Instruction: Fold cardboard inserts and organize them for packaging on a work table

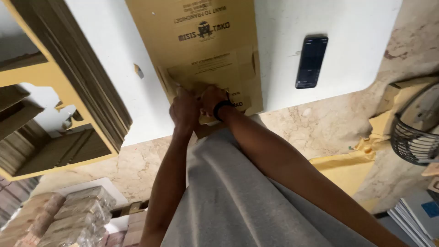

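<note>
**Both hands pinching the near edge of the flat cardboard blank**

You are working at the near end of a flat cardboard box blank that is lying on the white counter. Its long axis is running straight away from your fingers, from the counter's near edge toward the far side. The part you are handling, a folded flap at the blank's near end, is sitting directly under and just beyond your fingertips.

Your left hand and right hand are touching each other, side by side, both equally close to the flap. Both sets of fingers are curling narrow and pressing down on the cardboard edge; whether they are pinching the flap or only pushing it flat, you cannot tell from here. A dark band is sitting on your right wrist.

To the right of your fingers, well apart, a dark phone is lying flat on the counter. To the left of your fingers, a tall stack of flat cardboard sheets is standing beside the counter. A wire basket is showing far right of your fingers; its contents are not clear.
</note>
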